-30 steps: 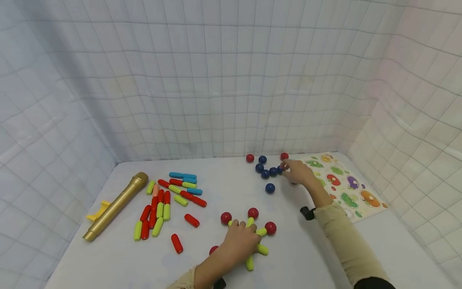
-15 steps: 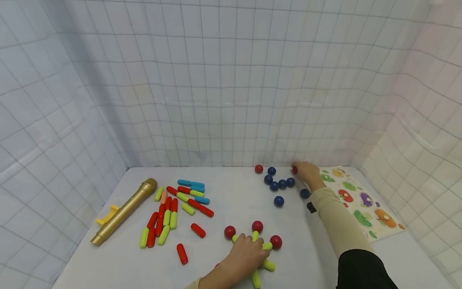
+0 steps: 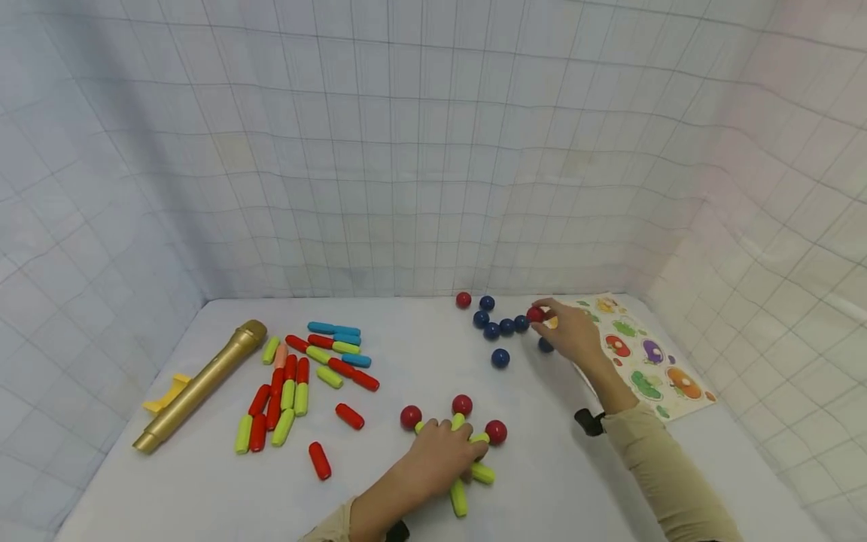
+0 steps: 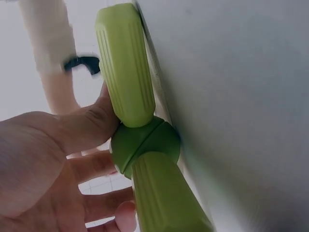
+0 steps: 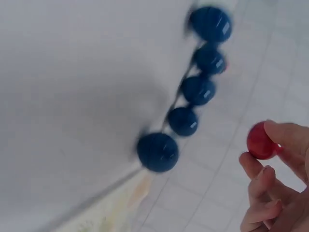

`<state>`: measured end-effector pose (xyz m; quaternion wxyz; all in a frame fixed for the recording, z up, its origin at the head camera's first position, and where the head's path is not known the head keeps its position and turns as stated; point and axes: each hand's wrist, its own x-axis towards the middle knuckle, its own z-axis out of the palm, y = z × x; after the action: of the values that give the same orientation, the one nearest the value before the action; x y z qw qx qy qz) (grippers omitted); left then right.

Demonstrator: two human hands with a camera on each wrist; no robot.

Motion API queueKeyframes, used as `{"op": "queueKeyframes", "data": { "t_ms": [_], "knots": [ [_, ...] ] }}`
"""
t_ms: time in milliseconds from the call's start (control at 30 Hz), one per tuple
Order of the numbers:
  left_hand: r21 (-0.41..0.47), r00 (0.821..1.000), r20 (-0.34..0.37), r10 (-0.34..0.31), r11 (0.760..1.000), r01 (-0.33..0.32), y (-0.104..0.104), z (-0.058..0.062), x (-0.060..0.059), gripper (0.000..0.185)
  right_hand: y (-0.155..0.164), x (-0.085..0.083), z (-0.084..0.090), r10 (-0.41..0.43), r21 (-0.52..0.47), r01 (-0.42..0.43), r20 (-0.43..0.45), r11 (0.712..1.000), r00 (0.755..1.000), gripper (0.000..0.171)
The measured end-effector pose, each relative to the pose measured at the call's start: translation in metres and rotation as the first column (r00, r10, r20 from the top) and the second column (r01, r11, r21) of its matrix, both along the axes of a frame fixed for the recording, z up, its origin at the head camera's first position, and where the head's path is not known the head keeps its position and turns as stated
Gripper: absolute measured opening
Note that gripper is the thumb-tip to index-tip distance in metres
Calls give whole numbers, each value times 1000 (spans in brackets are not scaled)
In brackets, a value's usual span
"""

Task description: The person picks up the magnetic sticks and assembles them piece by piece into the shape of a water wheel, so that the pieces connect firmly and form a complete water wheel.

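My left hand (image 3: 440, 455) rests on a star of green sticks (image 3: 467, 470) joined at a green ball hub (image 4: 145, 142), with red balls (image 3: 462, 404) at three stick ends. In the left wrist view its fingers (image 4: 91, 123) curl against a green stick (image 4: 125, 67). My right hand (image 3: 565, 327) pinches a red ball (image 3: 535, 314) (image 5: 260, 141) in its fingertips, just above the table beside a cluster of blue balls (image 3: 497, 326) (image 5: 198, 90).
Loose red, green and blue sticks (image 3: 298, 376) lie at mid left, beside a gold toy telescope (image 3: 199, 385). A wooden animal puzzle board (image 3: 643, 354) sits at the right. One more red ball (image 3: 463, 299) lies near the back wall. Tiled walls enclose the white table (image 3: 203, 482).
My right hand reached back to the red ball by the wall, took it between its fingertips and drew it a little nearer. The left hand stayed on the stick star.
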<state>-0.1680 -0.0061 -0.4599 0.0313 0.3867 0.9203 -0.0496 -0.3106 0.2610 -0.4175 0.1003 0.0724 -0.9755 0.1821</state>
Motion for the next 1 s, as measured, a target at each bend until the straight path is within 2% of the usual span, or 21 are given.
{"op": "queueKeyframes", "data": {
  "t_ms": [67,167,300,400,467,600,1000],
  "knots": [
    [0,1000,12,27,1000,-27,-4,1,-2,30,-11,21,0,50,-14,-49,42,999,998,38],
    [5,999,8,41,999,-41,-7,2,-6,30,-21,54,2,121,-14,-121,174,993,977,33],
    [19,1000,11,19,1000,-19,-6,6,-6,28,-26,97,4,191,-7,-203,365,979,911,29],
    [24,1000,27,10,1000,-10,-4,6,-4,28,-32,125,-3,245,-13,-267,443,964,862,29],
    [32,999,37,6,999,-8,-2,5,-2,28,-36,138,-9,275,-12,-305,471,952,838,29],
    [30,999,36,5,1000,-6,-2,3,-2,30,-44,153,-18,311,-20,-346,494,938,812,29],
    [41,998,49,35,998,-37,-2,0,-5,26,-63,159,-25,330,-8,-376,494,927,804,33]
  ]
}}
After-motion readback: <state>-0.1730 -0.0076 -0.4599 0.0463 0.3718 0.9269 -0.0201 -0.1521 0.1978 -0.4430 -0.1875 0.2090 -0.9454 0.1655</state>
